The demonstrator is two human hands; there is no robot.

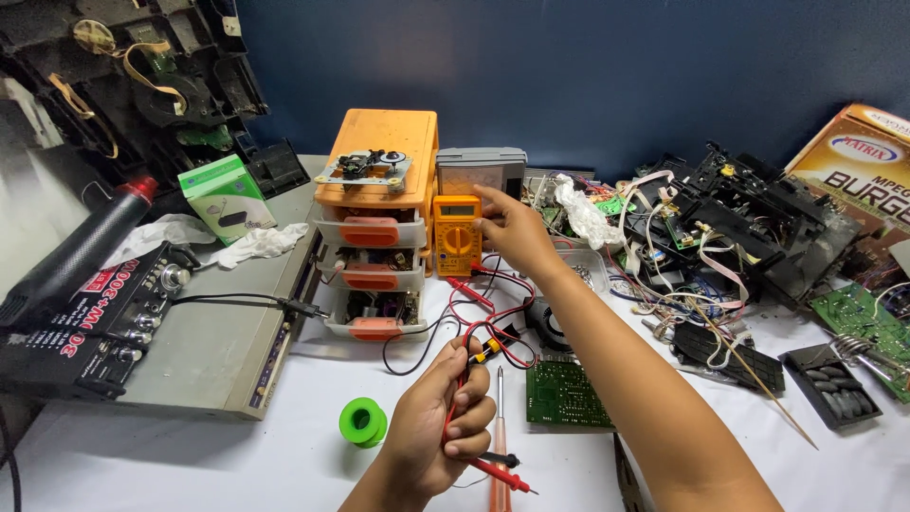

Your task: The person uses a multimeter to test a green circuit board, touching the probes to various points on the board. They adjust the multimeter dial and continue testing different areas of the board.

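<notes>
My left hand (pixel 438 417) is closed around a red test probe (pixel 493 471) and its red lead, low in the middle of the view. My right hand (pixel 512 232) reaches forward and touches the right side of an orange multimeter (pixel 457 237), which stands upright against an orange and white small-drawer cabinet (pixel 374 228). Red and black leads (pixel 483 318) run from the meter down to my left hand. A green circuit board (pixel 566 393) lies flat on the white table beside my right forearm.
A green solder spool (pixel 363 422) and a screwdriver (pixel 500 436) lie near my left hand. A grey player chassis (pixel 218 332) with a black amplifier (pixel 95 318) is at left. Piled black parts, wires and circuit boards (pixel 730 237) crowd the right. A blue wall is behind.
</notes>
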